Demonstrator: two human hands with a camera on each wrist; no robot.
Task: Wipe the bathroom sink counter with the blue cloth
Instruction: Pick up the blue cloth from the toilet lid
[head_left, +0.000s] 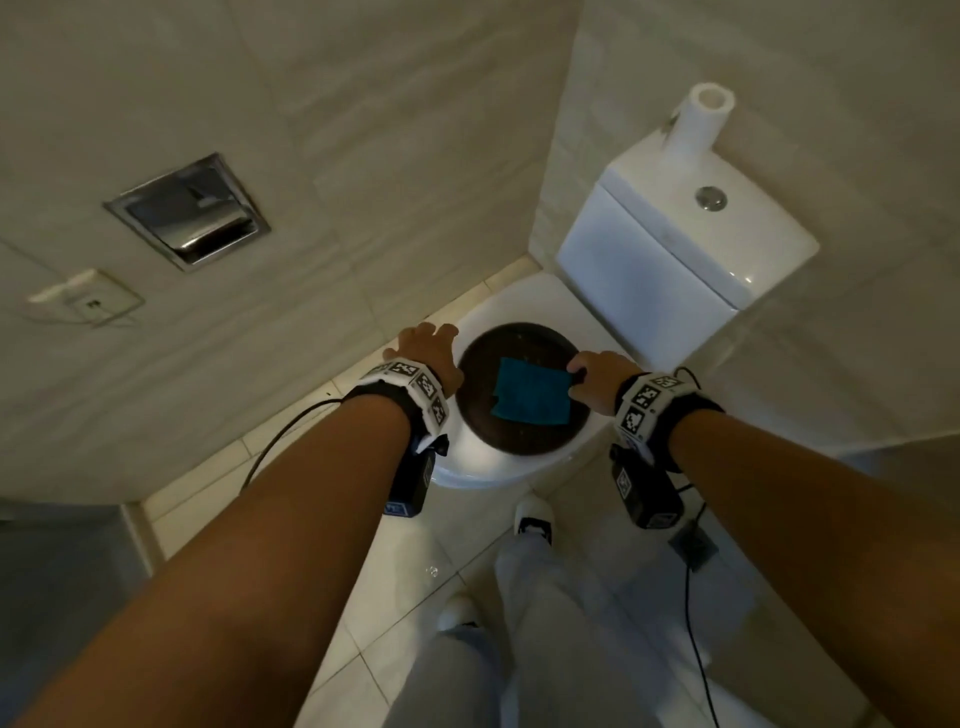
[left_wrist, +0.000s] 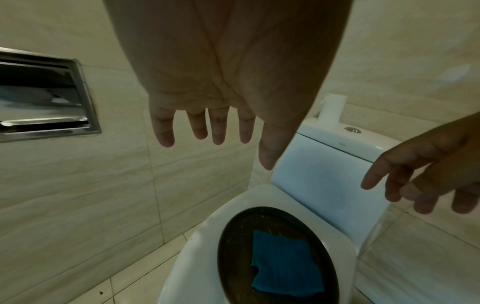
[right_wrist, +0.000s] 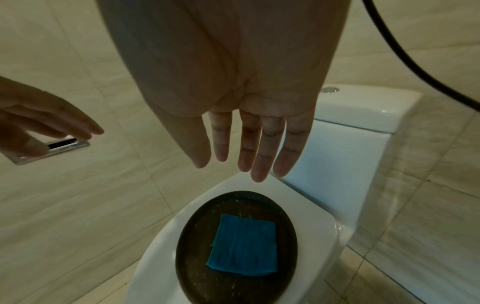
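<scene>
Head view looks steeply down; both wrist views face forward-down, close; all share the toilet lid (head_left: 524, 387).

A white toilet (head_left: 524, 470) with a dark round tray (head_left: 483, 415) on its lid, a paper roll (head_left: 698, 127) on its cistern (head_left: 675, 244), and a recessed steel holder (head_left: 189, 210) in the wall.

A closed white toilet lid (right_wrist: 161, 236) carries a dark round tray (right_wrist: 192, 273), on which a folded blue cloth (right_wrist: 245, 244) lies flat near the middle; a white paper roll (head_left: 698, 122) stands upright on the cistern (head_left: 649, 270) behind.
</scene>
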